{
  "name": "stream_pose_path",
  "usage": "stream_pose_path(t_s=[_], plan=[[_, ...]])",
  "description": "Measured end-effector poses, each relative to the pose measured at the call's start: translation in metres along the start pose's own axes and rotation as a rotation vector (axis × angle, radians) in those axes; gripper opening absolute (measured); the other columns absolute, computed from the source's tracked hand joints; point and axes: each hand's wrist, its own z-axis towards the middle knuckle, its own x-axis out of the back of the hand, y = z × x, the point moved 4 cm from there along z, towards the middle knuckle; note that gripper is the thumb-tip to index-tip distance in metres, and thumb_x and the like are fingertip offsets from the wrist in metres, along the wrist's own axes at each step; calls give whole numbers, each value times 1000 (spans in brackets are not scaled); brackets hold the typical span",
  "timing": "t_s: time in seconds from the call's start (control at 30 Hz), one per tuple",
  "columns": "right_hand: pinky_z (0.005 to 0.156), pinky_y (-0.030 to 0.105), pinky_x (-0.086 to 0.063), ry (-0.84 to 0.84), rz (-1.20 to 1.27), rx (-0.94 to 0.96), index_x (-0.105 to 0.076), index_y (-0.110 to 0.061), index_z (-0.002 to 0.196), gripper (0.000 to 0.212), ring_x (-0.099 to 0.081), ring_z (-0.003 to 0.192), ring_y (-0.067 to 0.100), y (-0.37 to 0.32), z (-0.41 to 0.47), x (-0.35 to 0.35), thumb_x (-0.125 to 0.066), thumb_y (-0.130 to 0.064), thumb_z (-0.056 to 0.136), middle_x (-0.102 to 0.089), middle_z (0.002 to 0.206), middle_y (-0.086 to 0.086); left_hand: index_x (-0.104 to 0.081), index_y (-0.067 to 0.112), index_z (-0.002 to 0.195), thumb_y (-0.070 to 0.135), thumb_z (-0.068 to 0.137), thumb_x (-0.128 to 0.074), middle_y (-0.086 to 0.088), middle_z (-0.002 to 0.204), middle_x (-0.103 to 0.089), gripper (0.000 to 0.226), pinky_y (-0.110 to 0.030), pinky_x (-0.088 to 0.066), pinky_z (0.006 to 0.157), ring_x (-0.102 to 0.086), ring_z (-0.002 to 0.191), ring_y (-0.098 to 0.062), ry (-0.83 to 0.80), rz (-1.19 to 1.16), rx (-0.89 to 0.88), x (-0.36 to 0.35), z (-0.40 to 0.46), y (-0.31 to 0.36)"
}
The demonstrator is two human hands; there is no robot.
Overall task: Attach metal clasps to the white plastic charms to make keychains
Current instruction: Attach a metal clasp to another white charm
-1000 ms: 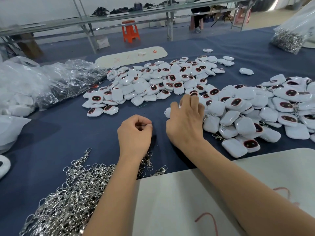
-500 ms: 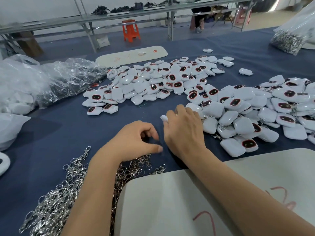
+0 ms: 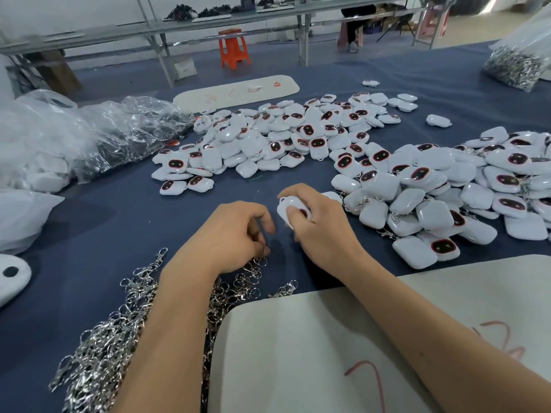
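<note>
My right hand (image 3: 320, 226) grips a white plastic charm (image 3: 290, 208) just above the blue cloth, thumb across its face. My left hand (image 3: 231, 234) hovers beside it with curled fingers reaching down onto the top of the metal clasp pile (image 3: 113, 332); whether it pinches a clasp is hidden by the fingers. A heap of charms with clasps attached (image 3: 441, 192) lies to the right. A second spread of white charms (image 3: 283, 135) lies farther back.
A white board (image 3: 343, 353) with red marks lies under my right forearm. Clear plastic bags (image 3: 89, 135) sit at the left, a bag of clasps (image 3: 518, 64) at the far right. Another white board (image 3: 238, 90) lies beyond the charms.
My right hand has drawn back from the right heap with a charm lifted in its fingers. My left hand has dropped toward the clasp pile and its fingers have loosened.
</note>
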Motion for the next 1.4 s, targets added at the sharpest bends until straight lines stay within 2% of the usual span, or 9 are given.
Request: stream_pose_path(t_s=[0.1, 0.23, 0.37, 0.43, 0.57, 0.8, 1.0, 1.23, 1.4], plan=[[61, 40, -45, 9, 85, -32, -60, -18, 93, 11, -53, 63, 22, 0, -1, 3, -53, -12, 99, -66, 76, 7, -71, 25, 80, -5, 82, -72, 11, 65, -71, 30, -9, -45, 59, -65, 59, 3, 52, -28, -19, -2, 2, -2], [58, 24, -33, 71, 94, -29, -44, -20, 65, 42, -37, 55, 8, 2, -2, 6, -73, -28, 94, -41, 54, -13, -72, 22, 80, 2, 77, -85, 5, 66, -72, 24, -26, -55, 66, -68, 62, -7, 197, -289, 9, -3, 3, -7], [73, 33, -48, 3, 121, -22, -69, -22, 89, 11, -60, 73, 12, 4, -2, 5, -66, -22, 99, -60, 71, -14, -76, 19, 87, 8, 77, -88, -3, 72, -76, 19, -30, -59, 67, -72, 68, -16, 429, -727, 112, -8, 6, -13], [90, 35, -53, -57, 118, -13, -76, -25, 105, 14, -68, 91, 12, 4, -2, 4, -62, -22, 101, -72, 85, -12, -75, 11, 91, 0, 80, -84, -8, 77, -77, 18, -26, -59, 69, -73, 70, -17, 466, -965, 141, -12, 8, -13], [90, 34, -56, -72, 160, 15, -78, -25, 95, 11, -72, 88, 10, 5, -2, 2, -68, -25, 99, -76, 81, -11, -73, 5, 93, -11, 82, -77, -8, 79, -78, 20, -24, -60, 71, -76, 76, -20, 490, -1142, 145, -14, 9, -12], [74, 33, -51, 56, 253, -29, -74, -24, 77, 20, -65, 81, 30, 13, 1, 8, -69, -23, 96, -75, 74, -5, -75, 6, 94, -13, 83, -75, -5, 78, -77, 22, -23, -59, 72, -74, 76, -15, 475, -1130, 108, -16, 8, -8], [75, 12, -45, 134, 219, -28, -77, -26, 83, 13, -68, 79, 1, 16, 0, 10, -73, -21, 94, -76, 78, -15, -77, 19, 88, -11, 83, -73, 1, 85, -78, 30, -25, -58, 74, -73, 80, -10, 475, -783, 39, -15, 8, -7], [90, 27, -54, 175, 43, 57, -82, -21, 87, 10, -71, 89, 2, 9, -2, 12, -76, -13, 89, -77, 83, -16, -75, 24, 81, 10, 85, -80, 17, 77, -72, 15, -10, -48, 69, -66, 75, -1, 453, -403, -141, -17, 5, 11], [86, 18, -50, 172, 54, 90, -82, -23, 84, 13, -71, 87, 0, 5, -3, 11, -77, -12, 89, -76, 81, -19, -73, 20, 81, 8, 89, -76, 5, 79, -73, 14, -30, -57, 76, -69, 78, -18, 424, -423, -83, -18, 7, 6]])
